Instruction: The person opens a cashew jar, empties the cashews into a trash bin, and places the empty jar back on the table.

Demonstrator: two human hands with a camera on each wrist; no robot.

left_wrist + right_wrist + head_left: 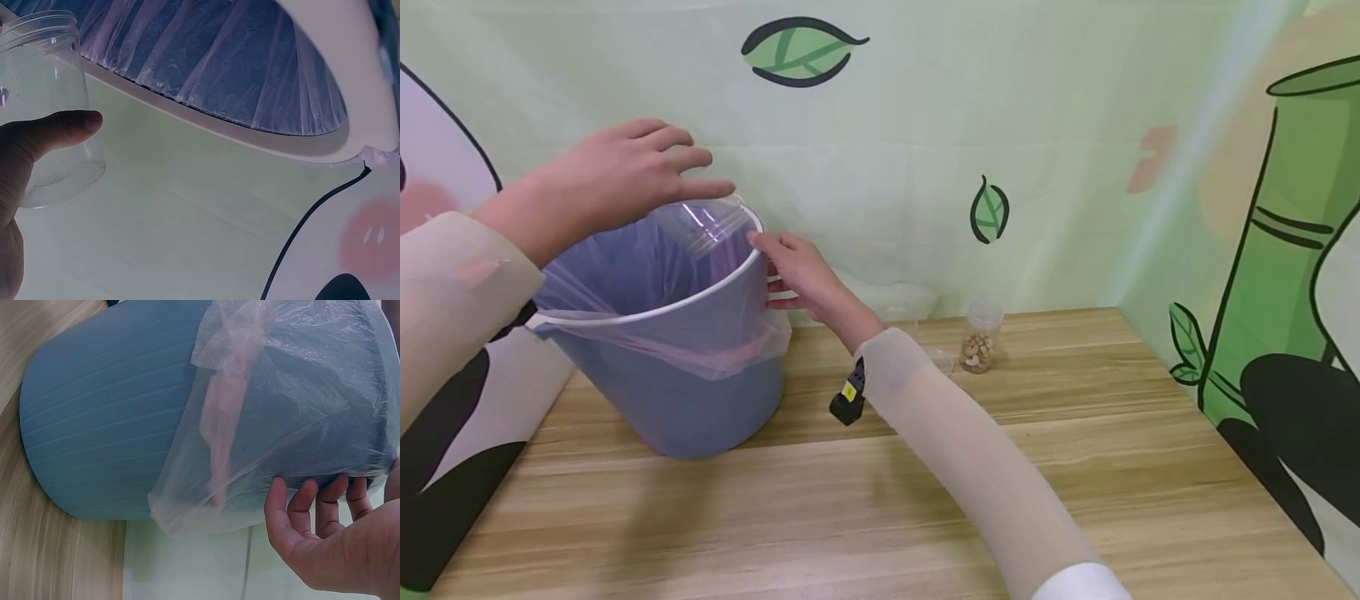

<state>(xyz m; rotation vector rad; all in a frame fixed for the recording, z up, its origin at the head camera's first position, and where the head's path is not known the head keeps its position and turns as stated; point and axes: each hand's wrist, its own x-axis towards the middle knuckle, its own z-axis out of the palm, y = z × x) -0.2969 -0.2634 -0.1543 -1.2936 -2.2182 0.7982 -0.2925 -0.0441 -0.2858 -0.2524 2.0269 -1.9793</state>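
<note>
In two pale sleeves [977, 446], holds one clear jar [53, 94] with part-curled left grip [625, 171] and pinches one waste bin [700, 408] by its rim [700, 297] with right grip [801, 271].

Left grip [636, 169] and right grip [803, 277] reach forward, curled.

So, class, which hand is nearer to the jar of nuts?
Right. The right hand grips the bin, to the left of the jar of nuts; the left hand, holding a clear jar at the bin's mouth, is farther left.
</note>
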